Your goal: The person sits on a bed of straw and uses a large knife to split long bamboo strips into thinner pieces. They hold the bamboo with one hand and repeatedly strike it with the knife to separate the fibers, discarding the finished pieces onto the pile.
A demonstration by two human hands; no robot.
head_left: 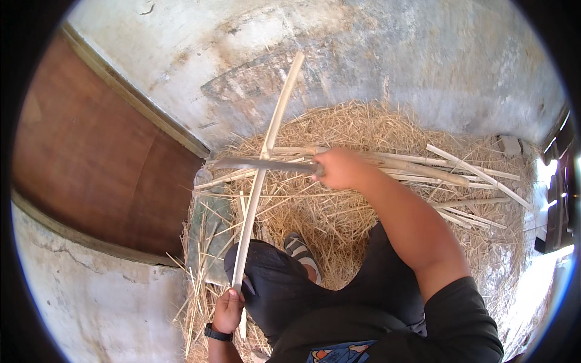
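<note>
My left hand (pixel 227 311), with a dark watch on its wrist, is closed round the lower end of a long pale split-bamboo strip (pixel 248 233). The strip slants up and away past my knee, with its far end raised in front of the wall. In my right hand (pixel 340 168) is the handle of a machete (pixel 287 166), its blade pointing left. The blade crosses the strip around its middle, where the strip bends slightly. Whether the edge is cutting into it or only lies against it, I cannot tell.
Straw and shavings (pixel 357 124) cover the floor up to a stained wall (pixel 423 60). Several bamboo poles and strips (pixel 423 166) lie across it beyond my right hand. A brown door panel (pixel 109 157) stands at left, near a green cloth (pixel 209 233). My sandalled foot (pixel 298 249) is below.
</note>
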